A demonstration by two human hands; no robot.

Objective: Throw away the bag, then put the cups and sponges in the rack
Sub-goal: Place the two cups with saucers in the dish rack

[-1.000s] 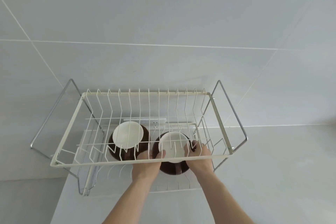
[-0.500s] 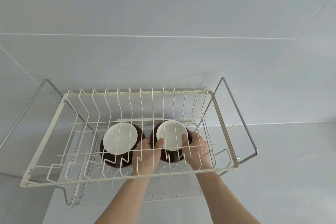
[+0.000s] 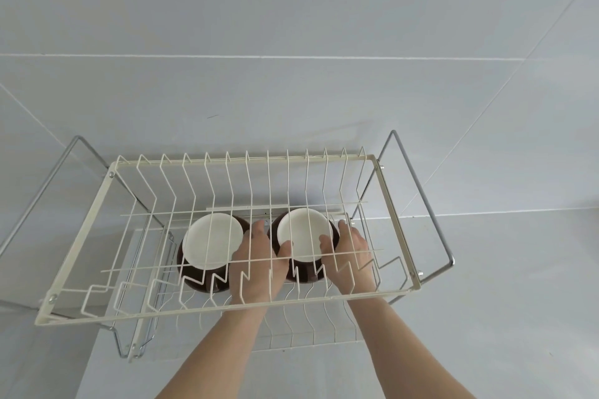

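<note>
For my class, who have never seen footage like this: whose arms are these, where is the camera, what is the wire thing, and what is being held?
The camera sits on a person's head, looking forward and down, so the bare arms are the wearer's own. The cream wire frame is a two-level dish rack against a grey tiled wall. Seen through its upper wires, two dark cups with white insides sit on the lower level. The left hand and right hand grip the right cup from both sides; the left cup stands untouched beside it. No sponges or bag show.

Both hands, left hand [image 3: 257, 264] and right hand [image 3: 351, 253], grip the right cup [image 3: 303, 244] inside the rack [image 3: 223, 310]; the left cup [image 3: 210, 248] stands just beside it.
</note>
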